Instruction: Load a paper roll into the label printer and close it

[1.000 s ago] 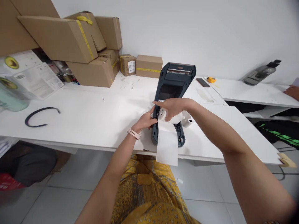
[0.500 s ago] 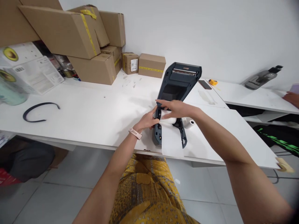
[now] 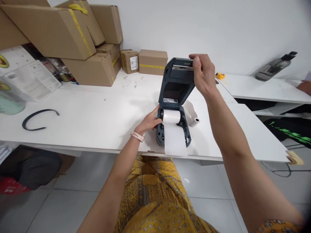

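While the printer [image 3: 159, 136] stands open, the left hand [image 3: 148, 123] touches its left side, partly open and not wrapped around anything that I can see. Inside the printer sits the paper roll [image 3: 171, 116], with its strip [image 3: 175, 140] over the front; loading seems the step in hand. Above the printer, the right hand [image 3: 204, 73] closes firmly on the lid's [image 3: 178, 84] right corner; moving it next would call for a flat strip.

Right fingers [image 3: 197, 65] partly hide the lid [image 3: 178, 81].
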